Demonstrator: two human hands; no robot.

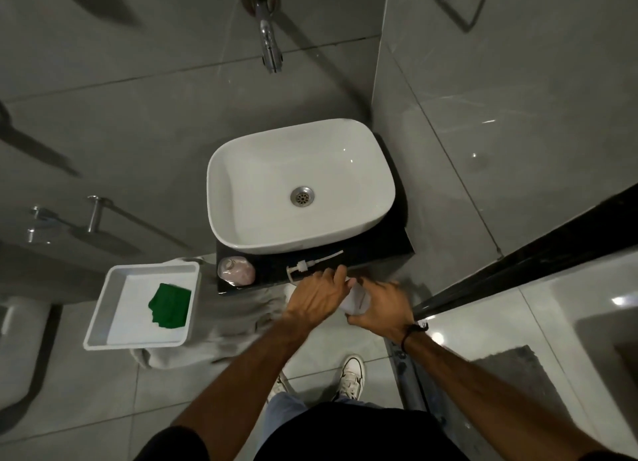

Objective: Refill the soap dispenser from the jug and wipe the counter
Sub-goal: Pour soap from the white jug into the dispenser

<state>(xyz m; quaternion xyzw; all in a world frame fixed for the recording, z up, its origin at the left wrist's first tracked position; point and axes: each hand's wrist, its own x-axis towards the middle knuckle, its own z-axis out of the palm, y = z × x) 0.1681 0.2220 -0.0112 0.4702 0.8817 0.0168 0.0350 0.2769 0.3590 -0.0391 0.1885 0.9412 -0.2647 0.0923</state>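
Observation:
The pink soap dispenser bottle point(236, 270) stands with its top off at the left front corner of the black counter point(379, 246). Its white pump head point(303, 264) and tube lie on the counter beside it. A whitish jug point(357, 300) is held just off the counter's front edge, mostly hidden between my hands. My right hand point(379, 308) wraps around its right side. My left hand point(317, 295) grips its top from the left, but I cannot see a cap. A green cloth point(171, 305) lies in a white tray point(103, 305) to the left.
A white basin point(241, 184) fills most of the counter, under a wall-mounted chrome tap point(269, 46). The tray rests on a grey cloth-covered stand point(241, 315). A black-framed glass partition point(518, 264) runs along the right. My shoes point(352, 377) stand on the grey tiled floor.

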